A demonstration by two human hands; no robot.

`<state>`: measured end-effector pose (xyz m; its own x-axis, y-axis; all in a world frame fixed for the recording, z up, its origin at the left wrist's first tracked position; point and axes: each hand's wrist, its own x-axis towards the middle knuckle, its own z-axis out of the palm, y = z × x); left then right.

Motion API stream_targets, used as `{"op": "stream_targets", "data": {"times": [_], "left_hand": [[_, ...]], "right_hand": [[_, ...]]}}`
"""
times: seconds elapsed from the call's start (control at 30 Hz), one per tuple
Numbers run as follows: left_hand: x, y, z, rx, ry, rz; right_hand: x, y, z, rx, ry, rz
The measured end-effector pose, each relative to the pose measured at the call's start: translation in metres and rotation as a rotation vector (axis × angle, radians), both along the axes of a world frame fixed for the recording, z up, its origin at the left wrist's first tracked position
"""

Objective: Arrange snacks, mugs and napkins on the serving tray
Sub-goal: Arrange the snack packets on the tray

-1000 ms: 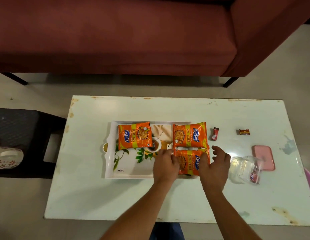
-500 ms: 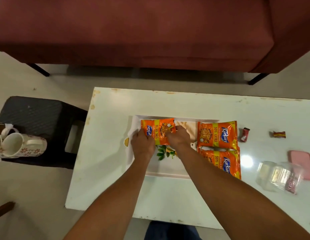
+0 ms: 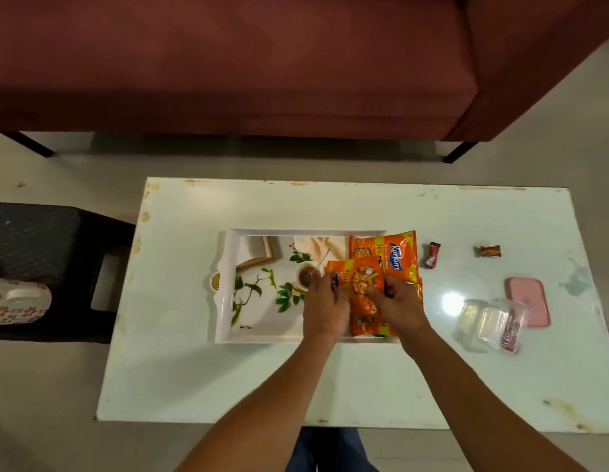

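Head view: pinching a crinkly orange foil snack packet (image 3: pixel 359 284) between left hand (image 3: pixel 325 306) and right hand (image 3: pixel 396 303), fingers curled on either edge. Held over right end of white leaf-printed rectangular serving tray (image 3: pixel 224 301), overlapping a second orange packet (image 3: pixel 395 253).

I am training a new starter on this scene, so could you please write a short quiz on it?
1. True or false: the left hand and right hand both grip one orange snack packet over the tray.
2. Where is the floral mug? A on the tray; B on the black stool; C on the sofa.
3. How many small wrapped sweets lie on the table right of the tray?
Key: 1 true; 2 B; 3 two.
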<state>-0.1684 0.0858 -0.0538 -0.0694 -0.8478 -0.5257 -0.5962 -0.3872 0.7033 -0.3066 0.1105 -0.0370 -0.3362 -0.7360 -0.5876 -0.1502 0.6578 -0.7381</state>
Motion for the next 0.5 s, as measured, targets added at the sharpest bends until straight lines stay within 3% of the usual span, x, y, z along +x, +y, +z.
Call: {"op": "stream_targets", "data": {"times": [0.3, 0.5], "left_hand": [[-0.032, 0.018, -0.005, -0.016, -0.052, -0.086], [-0.037, 0.018, -0.008, -0.035, -0.074, -0.062]], "right_hand": [[-0.031, 0.014, -0.009, 0.008, 0.411, 0.043], [-0.029, 0.014, -0.006, -0.001, 0.467, 0.019]]}}
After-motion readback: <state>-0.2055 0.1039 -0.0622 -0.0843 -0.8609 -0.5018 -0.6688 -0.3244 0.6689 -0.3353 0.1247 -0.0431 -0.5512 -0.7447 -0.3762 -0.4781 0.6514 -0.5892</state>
